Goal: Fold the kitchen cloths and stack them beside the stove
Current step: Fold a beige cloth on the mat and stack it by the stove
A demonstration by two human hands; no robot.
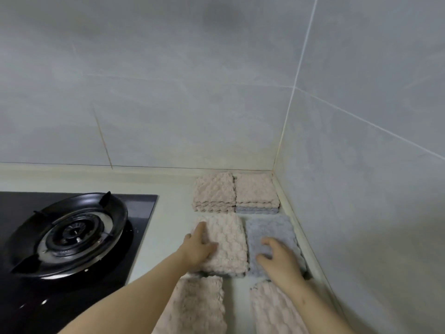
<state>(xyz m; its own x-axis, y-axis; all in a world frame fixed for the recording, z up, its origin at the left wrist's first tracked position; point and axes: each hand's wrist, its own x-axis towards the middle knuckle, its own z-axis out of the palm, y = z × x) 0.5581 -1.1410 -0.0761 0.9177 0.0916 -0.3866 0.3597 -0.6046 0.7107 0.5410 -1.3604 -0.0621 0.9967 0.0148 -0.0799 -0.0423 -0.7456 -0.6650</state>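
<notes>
Item: kitchen cloths, waffle-pile, pink and blue-grey, laid out on the pale worktop (168, 227) in the wall corner to the right of the stove (72, 233). Back row, against the tiled wall (216, 104): back-left stack (214, 191), all pink; back-right stack (255, 189), pink over one blue-grey layer at the bottom; the two stacks touch. Front row: pink folded cloth (228, 242) and, just beside it, blue-grey folded cloth (272, 227). Nearest the camera: two long pink cloths (197, 307), lying lengthwise and seemingly not yet folded down to a square. Left hand (199, 249): rests on the left part of the pink folded cloth, forefinger and thumb straight on top, remaining fingers bent down at the edge; whether they hook under it cannot be told. Right hand (279, 259): fingers spread and lightly bent, tips pressing the top of the blue-grey folded cloth, nothing clasped. Handling, by judgement: light, soft, limp, thick-piled; not fragile, not slippery, the nap likely clinging layer to layer. A folded cloth will probably sag and spring open if lifted by one corner. Best taken at two opposite edges, fingers beneath and thumb above, all layers pinched together, then lowered flat onto a stack and pressed.
</notes>
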